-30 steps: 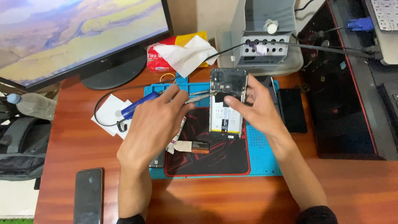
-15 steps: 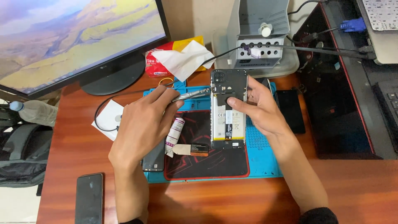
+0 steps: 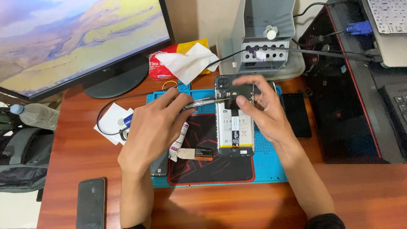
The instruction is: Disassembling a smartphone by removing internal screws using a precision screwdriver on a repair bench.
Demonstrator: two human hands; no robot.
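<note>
A dark slab phone (image 3: 90, 203) lies face up on the reddish wooden counter (image 3: 364, 191), nearest the viewer and well left of the blue rubber work mat (image 3: 271, 167). On that mat sits a black pad with red lines (image 3: 212, 167). The opened smartphone with its back cover off and white battery showing (image 3: 234, 127) lies upright along the pad's right edge. The left hand (image 3: 154, 127) comes in from the pad's left, its fingers (image 3: 180, 106) pinching a slim silver metal tool (image 3: 207, 101) whose tip reaches the phone's upper part. The right hand (image 3: 263, 114) hovers over the phone's right side, fingers (image 3: 248, 87) loosely spread and curled above its top, by the camera end. Another black phone (image 3: 296, 114) lies just right of the mat. Beyond the mat stand a grey metal box (image 3: 267, 34), crumpled white tissue (image 3: 186, 63) and a widescreen monitor (image 3: 72, 42).
</note>
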